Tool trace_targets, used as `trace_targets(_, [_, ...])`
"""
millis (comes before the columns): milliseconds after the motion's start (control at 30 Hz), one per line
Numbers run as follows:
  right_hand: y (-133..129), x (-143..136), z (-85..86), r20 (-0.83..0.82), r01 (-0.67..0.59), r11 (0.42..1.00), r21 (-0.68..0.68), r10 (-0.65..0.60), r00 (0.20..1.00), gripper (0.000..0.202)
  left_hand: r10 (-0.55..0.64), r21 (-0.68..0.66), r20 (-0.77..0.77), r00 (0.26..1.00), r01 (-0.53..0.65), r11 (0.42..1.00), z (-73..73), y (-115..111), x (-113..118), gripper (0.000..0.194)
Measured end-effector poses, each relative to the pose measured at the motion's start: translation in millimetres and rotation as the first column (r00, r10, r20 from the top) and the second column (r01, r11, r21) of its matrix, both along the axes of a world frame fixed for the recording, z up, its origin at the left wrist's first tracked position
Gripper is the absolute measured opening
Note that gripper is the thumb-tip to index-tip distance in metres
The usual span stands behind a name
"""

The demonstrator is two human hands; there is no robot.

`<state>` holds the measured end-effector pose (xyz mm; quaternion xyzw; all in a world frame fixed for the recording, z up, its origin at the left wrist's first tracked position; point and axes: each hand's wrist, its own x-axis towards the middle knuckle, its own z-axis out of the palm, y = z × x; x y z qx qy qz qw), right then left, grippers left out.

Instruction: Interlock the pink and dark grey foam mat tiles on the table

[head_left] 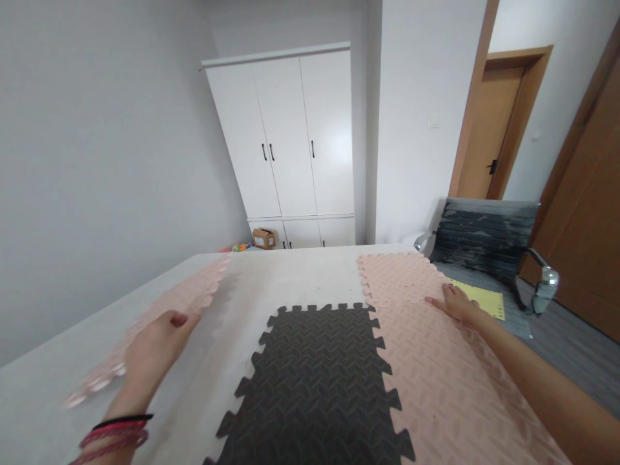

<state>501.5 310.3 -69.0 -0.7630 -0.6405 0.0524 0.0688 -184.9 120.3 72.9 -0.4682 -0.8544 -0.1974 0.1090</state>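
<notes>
My left hand [157,345], with red and black bands at the wrist, grips a pink foam mat [165,303] by its edge, tilted above the left side of the table. Flat on the table lies a black foam mat [320,381] with toothed edges. Along its right side are pink foam tiles, a far one [400,274] and a nearer one [436,374], which touch each other. My right hand [453,302] rests with fingers spread on the right edge of the pink tiles, near where they meet.
The white table [290,278] extends under the mats. Right of it stands a dark chair [484,239] with metal armrests and a yellow mat [479,298] on its seat. Behind the table are a white cabinet [300,142], a cardboard box [264,239] and small colourful items [239,247].
</notes>
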Motion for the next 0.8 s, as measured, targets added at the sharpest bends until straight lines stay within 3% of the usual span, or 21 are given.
trace_targets(67, [-1,-1,1.0,-0.002,0.005,1.0,0.0,-0.005,1.0,0.096,-0.134,0.067,0.018,0.991,0.132,0.989,11.7,24,34,0.03])
trace_targets(133, [-1,-2,1.3,-0.006,0.006,1.0,0.004,-0.006,1.0,0.097,-0.323,0.056,-0.007,0.946,0.323,0.945,14.2,47,67,0.022])
trace_targets(200, [0,-2,0.7,-0.007,0.006,1.0,0.004,-0.006,1.0,0.097,-0.467,-0.038,-0.099,0.878,0.466,0.884,8.0,68,94,0.02])
trace_targets(300, [2,-2,-1.0,-0.008,0.001,1.0,0.0,-0.001,1.0,0.098,-0.604,-0.161,-0.193,0.773,0.582,0.797,-13.3,96,117,0.017])
trace_targets(433, [4,-1,-0.6,-0.013,-0.007,1.0,-0.009,0.007,1.0,0.101,-0.705,-0.255,-0.165,0.689,0.661,0.706,-47.1,118,121,0.016])
trace_targets(533, [2,-2,2.0,-0.008,-0.009,1.0,-0.025,0.009,1.0,0.098,-0.703,-0.287,-0.159,0.693,0.649,0.705,-62.8,123,112,0.021])
trace_targets(800, [-1,-3,3.3,0.025,-0.019,0.999,-0.036,0.02,0.999,0.098,-0.61,-0.286,-0.225,0.759,0.547,0.787,-64.4,116,92,0.021])
